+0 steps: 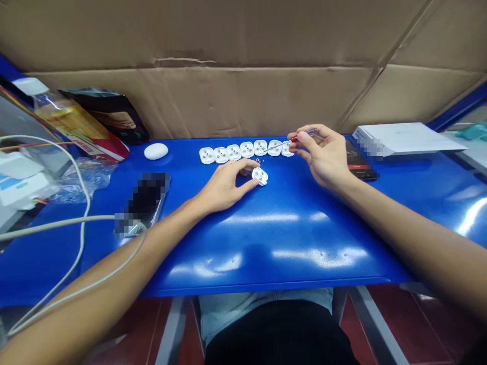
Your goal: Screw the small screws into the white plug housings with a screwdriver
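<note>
Head view: your right hand (323, 157) pinches a small screwdriver (279, 145), grip narrow; your left hand (224, 185) narrowly grips a white plug (260, 176) on the blue table (289, 243).

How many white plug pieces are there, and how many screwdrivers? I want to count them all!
White three-pin plug bases in the row: 7
White three-pin plug base at the left hand: 1
Screwdriver in the right hand: 1
Total: 9
</note>
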The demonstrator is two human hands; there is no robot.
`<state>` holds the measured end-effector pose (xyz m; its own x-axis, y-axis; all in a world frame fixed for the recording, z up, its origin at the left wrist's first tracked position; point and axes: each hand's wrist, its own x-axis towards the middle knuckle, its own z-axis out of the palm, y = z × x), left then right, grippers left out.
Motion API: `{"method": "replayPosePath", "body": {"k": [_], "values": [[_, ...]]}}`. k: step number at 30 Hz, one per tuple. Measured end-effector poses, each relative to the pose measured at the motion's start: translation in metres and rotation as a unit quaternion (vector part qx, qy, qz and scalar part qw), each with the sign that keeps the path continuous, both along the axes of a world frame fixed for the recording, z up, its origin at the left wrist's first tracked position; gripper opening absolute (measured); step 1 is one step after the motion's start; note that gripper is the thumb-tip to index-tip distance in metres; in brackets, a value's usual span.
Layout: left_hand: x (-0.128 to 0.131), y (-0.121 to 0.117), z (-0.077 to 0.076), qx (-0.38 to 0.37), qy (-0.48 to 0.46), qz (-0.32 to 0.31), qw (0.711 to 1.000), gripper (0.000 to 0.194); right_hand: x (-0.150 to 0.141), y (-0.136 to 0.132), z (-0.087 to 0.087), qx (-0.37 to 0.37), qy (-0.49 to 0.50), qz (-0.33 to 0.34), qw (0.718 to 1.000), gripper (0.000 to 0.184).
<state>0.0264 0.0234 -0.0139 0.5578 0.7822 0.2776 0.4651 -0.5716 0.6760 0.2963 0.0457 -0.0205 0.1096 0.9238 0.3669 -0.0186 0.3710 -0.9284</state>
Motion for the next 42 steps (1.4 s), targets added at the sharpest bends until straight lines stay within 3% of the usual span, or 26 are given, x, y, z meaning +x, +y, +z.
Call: {"method": "replayPosePath", "body": {"k": [7, 16, 26, 36, 42], "values": [[-0.003, -0.002, 0.004, 0.004, 0.004, -0.004, 1.000, 0.035, -0.003, 0.001, -0.014, -0.005, -0.032, -0.003, 0.999, 0.027], [-0.008, -0.002, 0.008, 0.015, 0.021, -0.011, 1.000, 0.037, -0.002, 0.001, -0.015, -0.003, -0.048, 0.022, 0.999, 0.028], [-0.009, -0.002, 0.005, 0.006, 0.010, 0.004, 1.000, 0.042, 0.000, 0.004, -0.017, -0.010, -0.091, -0.009, 0.996, 0.034], [-0.012, 0.003, 0.000, -0.021, -0.020, 0.027, 0.999, 0.044, 0.000, 0.004, -0.017, -0.011, -0.080, 0.010, 0.997, 0.036], [-0.012, 0.004, 0.001, -0.045, -0.058, 0.052, 0.996, 0.040, -0.004, -0.004, -0.010, 0.014, -0.024, 0.017, 0.999, 0.034]]}}
